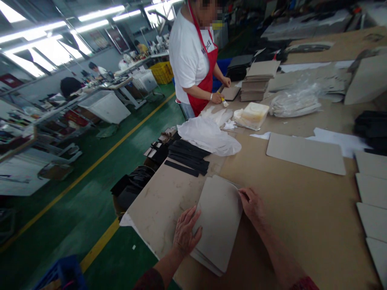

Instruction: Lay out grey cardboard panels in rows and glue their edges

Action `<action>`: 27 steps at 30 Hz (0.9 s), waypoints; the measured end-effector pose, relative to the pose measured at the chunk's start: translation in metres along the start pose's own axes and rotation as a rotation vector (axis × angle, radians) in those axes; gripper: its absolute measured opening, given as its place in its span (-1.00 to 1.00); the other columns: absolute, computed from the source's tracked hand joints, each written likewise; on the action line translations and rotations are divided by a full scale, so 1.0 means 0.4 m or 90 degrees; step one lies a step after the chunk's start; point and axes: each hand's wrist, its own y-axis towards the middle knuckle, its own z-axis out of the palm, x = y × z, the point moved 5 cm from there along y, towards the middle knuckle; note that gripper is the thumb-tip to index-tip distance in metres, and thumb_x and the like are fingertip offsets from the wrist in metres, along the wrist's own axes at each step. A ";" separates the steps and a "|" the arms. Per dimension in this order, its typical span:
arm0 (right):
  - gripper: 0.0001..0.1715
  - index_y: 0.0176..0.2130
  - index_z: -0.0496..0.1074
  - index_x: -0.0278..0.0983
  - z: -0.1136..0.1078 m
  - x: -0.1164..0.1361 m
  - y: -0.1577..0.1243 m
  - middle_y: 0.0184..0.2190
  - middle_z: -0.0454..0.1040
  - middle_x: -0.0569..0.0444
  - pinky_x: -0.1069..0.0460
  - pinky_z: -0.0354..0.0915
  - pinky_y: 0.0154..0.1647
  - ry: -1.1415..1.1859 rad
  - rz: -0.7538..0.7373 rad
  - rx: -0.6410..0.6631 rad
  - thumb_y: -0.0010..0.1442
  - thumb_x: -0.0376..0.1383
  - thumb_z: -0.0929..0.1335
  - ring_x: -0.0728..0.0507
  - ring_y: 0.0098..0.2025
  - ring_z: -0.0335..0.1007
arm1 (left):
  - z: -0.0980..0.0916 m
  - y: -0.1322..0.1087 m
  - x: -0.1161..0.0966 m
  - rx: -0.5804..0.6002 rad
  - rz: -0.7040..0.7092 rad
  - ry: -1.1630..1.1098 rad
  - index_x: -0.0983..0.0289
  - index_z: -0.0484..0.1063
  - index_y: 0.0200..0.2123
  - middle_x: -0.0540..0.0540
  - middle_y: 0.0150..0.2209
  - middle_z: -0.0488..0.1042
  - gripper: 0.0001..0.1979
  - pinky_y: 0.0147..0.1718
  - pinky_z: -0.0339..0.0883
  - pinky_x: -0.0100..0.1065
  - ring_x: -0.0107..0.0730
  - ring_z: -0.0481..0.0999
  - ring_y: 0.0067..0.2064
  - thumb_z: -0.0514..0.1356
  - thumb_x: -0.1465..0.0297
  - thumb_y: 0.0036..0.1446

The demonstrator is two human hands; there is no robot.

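A small stack of grey cardboard sheets [219,221] with rounded corners lies in front of me on the brown tabletop [290,217]. My left hand [187,231] rests along the stack's left edge, fingers stretched out and thumb apart. At the far right corner, my right hand [251,203] pinches the edge of the top sheet between thumb and fingers. Lower sheets show at the near left side, slightly out of line with the top one. Black strips [189,157] lie just beyond the stack, beside a crumpled white plastic sheet [211,135].
Across the table a co-worker in a red apron [208,76] holds a brush [224,101] near piled boards [256,82]. A single grey board [305,153] lies at right, with more boards [373,197] along the right edge. Boxes of black pieces [133,187] stand beside the table's left edge.
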 end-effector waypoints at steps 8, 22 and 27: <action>-0.73 -0.34 0.50 -0.20 -0.016 0.067 -0.042 -0.30 0.55 -0.04 -0.08 0.39 -0.07 0.101 0.012 0.077 0.30 -0.11 0.33 -0.18 -0.18 0.48 | -0.001 0.000 0.002 0.012 -0.007 0.015 0.11 0.23 0.36 0.17 0.33 0.35 -0.38 0.20 0.37 0.06 -0.03 0.31 0.31 0.18 0.38 0.23; -0.34 -0.32 0.64 -0.29 -0.087 -0.050 -0.101 -0.35 0.66 -0.09 -0.11 0.47 -0.24 0.154 0.470 -0.038 0.08 0.23 0.38 -0.33 -0.25 0.60 | -0.001 0.012 0.012 -0.032 0.079 0.095 0.15 0.22 0.37 0.16 0.30 0.39 -0.40 0.16 0.43 -0.10 -0.10 0.38 0.28 0.17 0.33 0.27; -0.30 -0.34 0.60 -0.35 -0.216 -0.124 -0.115 -0.41 0.62 -0.19 -0.11 0.43 -0.33 0.147 0.585 -0.219 0.00 0.24 0.42 -0.36 -0.26 0.58 | -0.005 0.017 0.011 -0.070 0.101 0.111 0.15 0.23 0.36 0.15 0.26 0.43 -0.41 0.12 0.45 -0.14 -0.13 0.42 0.25 0.16 0.31 0.28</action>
